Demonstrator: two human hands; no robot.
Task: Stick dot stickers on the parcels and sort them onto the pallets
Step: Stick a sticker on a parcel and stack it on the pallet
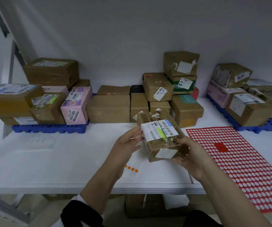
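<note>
1. Head view: a brown cardboard parcel (163,145) is held in the air over the white table (50,161), straight in front of the person and tilted so that its far end sits higher. Its white shipping label (156,131), marked with a yellow-green streak, faces up
2. The left hand (128,141) grips the parcel's left edge, with the thumb on top beside the label and the fingers curled against the side
3. The right hand (189,154) holds the near right corner, its fingers curled round the side and underneath
4. A red sticker sheet (246,169) covered in rows of pale round spots lies flat on the table just right of the hands, with a solid red square in its middle
5. A short row of orange dots (132,169) sits on the table near the front edge, beside the left forearm
6. The left pallet (48,128), blue, carries brown boxes and a pink box (76,105). The right pallet (263,126), also blue, carries more boxes
7. Between the pallets a pile of parcels (110,108) stands on the table against the wall
8. A faintly printed paper (41,140) lies in front of the left pallet
</note>
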